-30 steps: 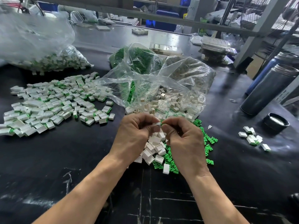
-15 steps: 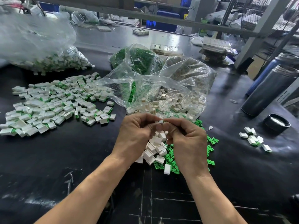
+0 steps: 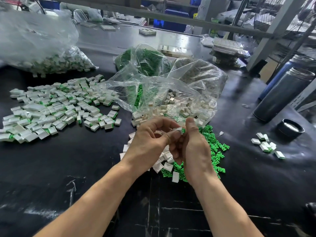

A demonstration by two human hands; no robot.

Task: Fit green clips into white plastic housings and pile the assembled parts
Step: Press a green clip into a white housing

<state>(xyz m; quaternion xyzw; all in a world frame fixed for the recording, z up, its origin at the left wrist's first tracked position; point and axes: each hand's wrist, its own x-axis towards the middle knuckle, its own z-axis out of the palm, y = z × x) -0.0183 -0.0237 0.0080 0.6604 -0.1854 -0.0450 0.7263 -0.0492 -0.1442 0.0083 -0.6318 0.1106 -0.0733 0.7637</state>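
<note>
Black workbench, centre frame: left hand (image 3: 150,142) and right hand (image 3: 193,147) both pinch one white housing (image 3: 177,130) with its green clip (image 3: 183,131), a light, stiff, slippery part best held by its flat sides.

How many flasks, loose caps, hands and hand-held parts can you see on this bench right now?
Flasks: 2 (dark flask, blue flask)
Black cap: 1
Hands: 2 (left hand, right hand)
Held white housing with green clip: 1
Total: 6
</note>
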